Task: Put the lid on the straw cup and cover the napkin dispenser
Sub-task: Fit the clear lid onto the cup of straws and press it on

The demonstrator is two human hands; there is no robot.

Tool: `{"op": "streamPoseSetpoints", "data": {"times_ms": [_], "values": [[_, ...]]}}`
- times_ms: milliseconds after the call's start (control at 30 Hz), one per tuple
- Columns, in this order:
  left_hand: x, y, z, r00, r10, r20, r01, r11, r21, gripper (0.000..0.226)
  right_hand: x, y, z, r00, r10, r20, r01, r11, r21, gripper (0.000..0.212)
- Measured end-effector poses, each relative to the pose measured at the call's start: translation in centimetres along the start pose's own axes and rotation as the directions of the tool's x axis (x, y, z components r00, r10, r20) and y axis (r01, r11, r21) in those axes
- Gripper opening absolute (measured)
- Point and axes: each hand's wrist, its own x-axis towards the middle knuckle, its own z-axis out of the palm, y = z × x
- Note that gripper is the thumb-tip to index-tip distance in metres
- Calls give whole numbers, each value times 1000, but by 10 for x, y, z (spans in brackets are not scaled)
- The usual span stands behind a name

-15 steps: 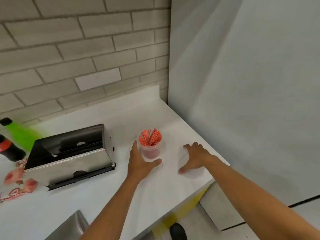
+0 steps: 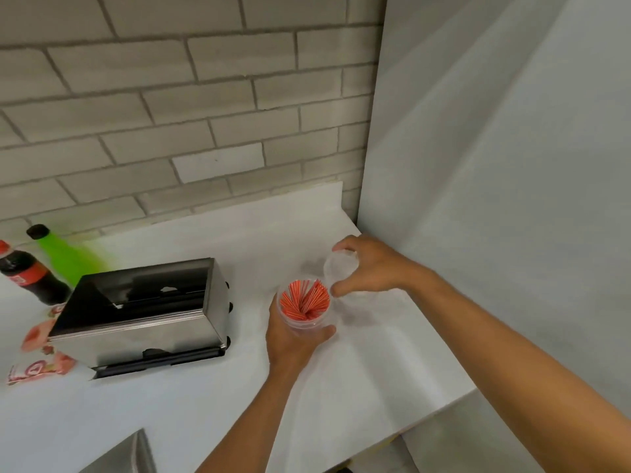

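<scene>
A clear plastic cup (image 2: 305,320) full of red-and-white wrapped straws (image 2: 305,298) stands on the white counter (image 2: 191,397). My left hand (image 2: 290,343) is wrapped around the cup from the near side. My right hand (image 2: 370,268) holds a clear plastic lid (image 2: 336,268) tilted just above and to the right of the cup's rim, apart from it. The steel napkin dispenser (image 2: 143,322) lies to the left with its dark top opening uncovered.
A cola bottle (image 2: 29,276) and a green bottle (image 2: 63,254) stand at the back left by the brick wall. Printed red-and-white wrappers (image 2: 37,356) lie left of the dispenser. A grey wall panel (image 2: 495,199) bounds the right; the counter edge runs near my right forearm.
My right hand has lifted the clear lid off the counter and brought it up beside the cup's rim. My left hand has closed around the cup.
</scene>
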Motion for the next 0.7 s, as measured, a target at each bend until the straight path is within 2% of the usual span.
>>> {"op": "streamPoseSetpoints", "data": {"times_ms": [167,267,500,700], "values": [[-2,4,4,998,-44,-53,45,999,4,112,29,-44,27,964,-193,182,222,963,-155,105],[-1,3,8,992,-96,-83,97,995,15,93,39,-51,46,927,-253,277,318,922,-223,107],[-1,-9,15,982,-128,-142,129,992,-2,93,46,-53,47,860,-275,429,434,838,-332,115],[0,-5,14,985,-104,-139,114,991,65,85,50,-54,47,823,-274,498,488,790,-372,122]]}}
